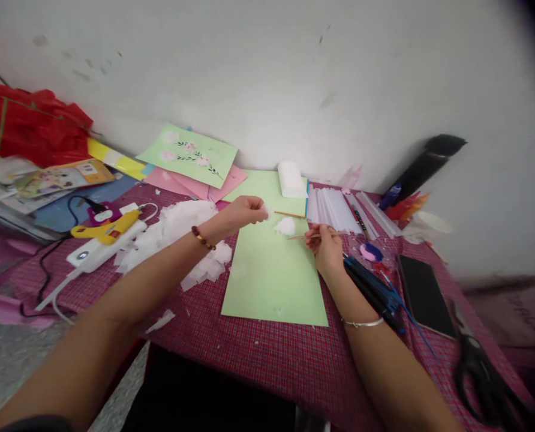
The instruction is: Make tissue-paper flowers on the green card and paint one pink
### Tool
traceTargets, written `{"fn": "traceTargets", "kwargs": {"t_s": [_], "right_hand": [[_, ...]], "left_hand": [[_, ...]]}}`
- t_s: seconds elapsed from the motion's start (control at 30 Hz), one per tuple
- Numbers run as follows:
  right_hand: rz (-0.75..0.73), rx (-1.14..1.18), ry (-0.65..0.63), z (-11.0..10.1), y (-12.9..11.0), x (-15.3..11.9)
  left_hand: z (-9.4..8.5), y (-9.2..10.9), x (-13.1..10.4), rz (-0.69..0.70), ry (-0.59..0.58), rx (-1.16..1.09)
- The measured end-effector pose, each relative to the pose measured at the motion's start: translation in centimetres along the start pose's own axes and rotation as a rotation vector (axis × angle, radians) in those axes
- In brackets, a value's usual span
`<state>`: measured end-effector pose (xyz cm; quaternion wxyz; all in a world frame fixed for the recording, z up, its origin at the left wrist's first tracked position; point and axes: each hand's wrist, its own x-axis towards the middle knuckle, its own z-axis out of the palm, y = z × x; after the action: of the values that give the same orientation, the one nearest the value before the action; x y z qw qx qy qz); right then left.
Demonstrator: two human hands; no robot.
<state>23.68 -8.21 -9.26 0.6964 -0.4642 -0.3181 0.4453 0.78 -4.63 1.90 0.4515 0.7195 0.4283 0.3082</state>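
My left hand (245, 213) is closed in a pinch on a small whitish piece of tissue paper (265, 210), held above the green sheet. Between the fingers of my right hand (325, 245) is a thin wooden stick (297, 237), its tip pointing left over the green paper (274, 276). A white tuft (286, 226) sits on that paper between my two hands. Behind the tuft lies a pencil (289, 214). Many white paper squares (177, 225) are heaped under and beside my left forearm.
A green card with pink flowers (191, 153) leans at the back left. Nearer left are a yellow glue gun (108, 231) and a white power strip (92, 252). To the right lie glue sticks (330, 210), a dark phone (427, 297) and black scissors (478, 366). A wall rises behind.
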Motion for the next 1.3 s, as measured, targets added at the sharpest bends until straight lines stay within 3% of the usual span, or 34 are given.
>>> {"fn": "traceTargets", "kwargs": {"t_s": [0.13, 0.27, 0.43, 0.57, 0.7, 0.9, 1.07, 1.3], "right_hand": [[0.065, 0.01, -0.013, 0.5, 0.2, 0.7], [0.114, 0.056, -0.011, 0.7, 0.3, 1.3], [0.14, 0.134, 0.019, 0.6, 0.4, 1.7], [0.135, 0.126, 0.007, 0.5, 0.6, 1.8], [0.12, 0.113, -0.002, 0.4, 0.8, 1.9], [0.048, 0.113, 0.032, 0.8, 0.1, 0.7], [-0.145, 0.013, -0.024, 1.0, -0.5, -1.1], [-0.218, -0.159, -0.097, 1.3, -0.4, -1.8]], "left_hand": [[2.5, -1.6, 3.9, -0.034, -0.014, -0.293], [4.1, -3.4, 5.1, -0.095, -0.082, -0.354], [3.2, -5.0, 5.1, -0.199, -0.191, -0.19], [2.7, -5.5, 5.2, -0.1, -0.272, 0.088], [4.0, -5.3, 5.3, 0.002, -0.333, 0.355], [6.2, -6.1, 5.5, 0.088, -0.107, 0.529], [6.5, -6.7, 5.6, 0.083, -0.071, 0.511], [7.0, -6.3, 5.5, 0.052, -0.033, 0.527]]}}
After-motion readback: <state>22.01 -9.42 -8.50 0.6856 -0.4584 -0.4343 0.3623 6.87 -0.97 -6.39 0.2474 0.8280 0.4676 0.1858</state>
